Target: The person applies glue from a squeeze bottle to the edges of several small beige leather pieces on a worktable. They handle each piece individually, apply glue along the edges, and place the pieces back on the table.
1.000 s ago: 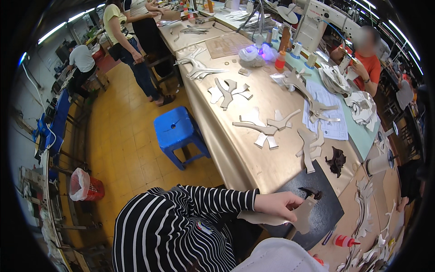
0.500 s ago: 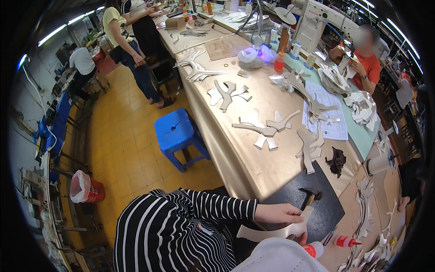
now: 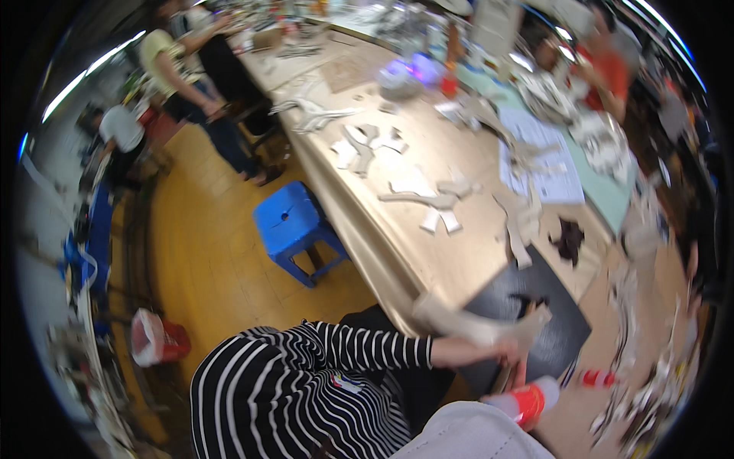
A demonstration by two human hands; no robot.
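Note:
My left hand (image 3: 506, 353), at the end of a striped sleeve, has its fingers closed on a pale curved strap-like piece (image 3: 462, 322), which looks like leather. The piece is raised over the near corner of a black board (image 3: 554, 329), blurred by motion. Past it on the board lies a hammer (image 3: 523, 299), its dark head showing and its handle mostly covered by the piece. Close to my hand is a clear bottle with a red label (image 3: 529, 403); a light grey shape at the lower edge covers part of it. My right hand does not show.
Several cut pale pieces (image 3: 436, 200) lie on the gold-coloured table (image 3: 397, 241). A dark crumpled scrap (image 3: 567, 242), printed sheets (image 3: 547, 164) and a small red bottle (image 3: 599, 379) are nearby. A blue stool (image 3: 289, 218) stands left. Other people are farther off.
My left hand has lifted the pale piece and swung it away from me, so its long end now rises over the table's edge. The whole view has shifted and blurred.

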